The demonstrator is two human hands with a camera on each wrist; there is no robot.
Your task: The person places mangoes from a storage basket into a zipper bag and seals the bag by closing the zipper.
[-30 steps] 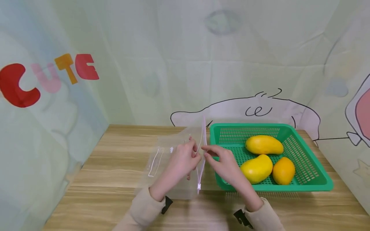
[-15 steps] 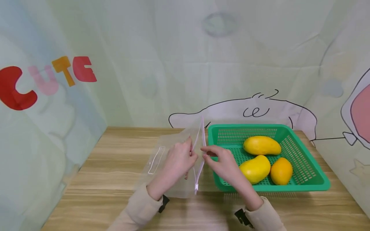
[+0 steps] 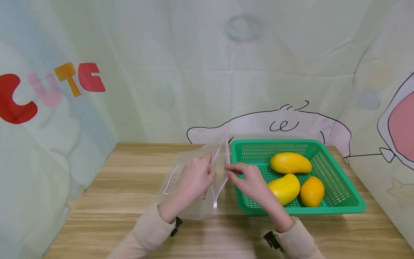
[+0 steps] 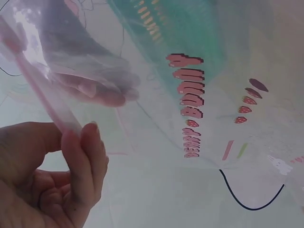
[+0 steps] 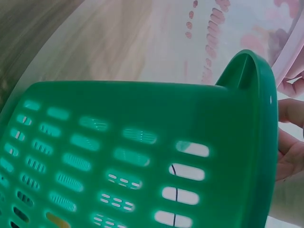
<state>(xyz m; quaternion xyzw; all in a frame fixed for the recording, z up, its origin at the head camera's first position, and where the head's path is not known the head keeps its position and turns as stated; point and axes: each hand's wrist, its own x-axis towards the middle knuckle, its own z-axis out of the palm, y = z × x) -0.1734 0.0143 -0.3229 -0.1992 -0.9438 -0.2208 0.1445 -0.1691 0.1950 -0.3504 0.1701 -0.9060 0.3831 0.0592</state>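
Note:
A clear zip bag with a pink-lilac zip strip stands over the table, its mouth facing right and parted. The white slider sits at the near end of the zip. My left hand pinches the left side of the mouth between thumb and fingers. Opposite it, my right hand pinches the right side of the mouth. Red "Berry Bunny" lettering shows on the film in the left wrist view. In the right wrist view, the basket's wall hides part of the bag.
A green plastic basket stands right of the bag, under my right forearm. It holds an elongated yellow mango, a second yellow mango and an orange-yellow mango. A printed cloth hangs behind the wooden table.
My left hand has moved left, drawing its side of the bag's mouth away from the right side, so the gap is wider. My right hand has stayed nearly in place.

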